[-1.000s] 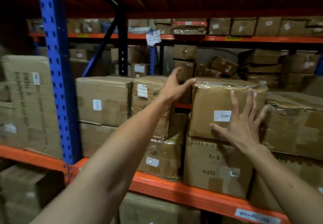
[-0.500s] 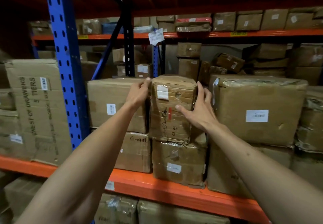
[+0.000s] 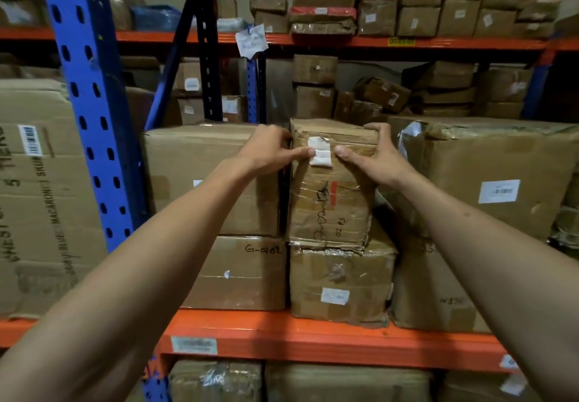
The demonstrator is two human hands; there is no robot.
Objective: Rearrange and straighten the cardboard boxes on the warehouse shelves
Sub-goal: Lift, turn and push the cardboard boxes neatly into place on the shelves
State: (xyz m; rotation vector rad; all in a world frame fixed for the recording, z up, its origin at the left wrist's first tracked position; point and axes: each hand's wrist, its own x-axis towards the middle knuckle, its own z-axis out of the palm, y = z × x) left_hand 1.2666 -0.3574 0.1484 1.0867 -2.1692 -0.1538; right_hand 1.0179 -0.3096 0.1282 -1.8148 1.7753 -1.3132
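Narrow taped box (image 3: 332, 188) sits top of middle stack, on lower box (image 3: 340, 282), squeezed between big left box (image 3: 206, 176) and big right box (image 3: 488, 176). Your left hand (image 3: 266, 151) wraps its left upper edge, thumb on front by white label (image 3: 319, 152). Your right hand (image 3: 372, 157) clamps right upper corner, fingers over top. Both hands gripping same box. Stack rests on orange shelf beam (image 3: 313, 336), blue upright (image 3: 91, 104) off left.
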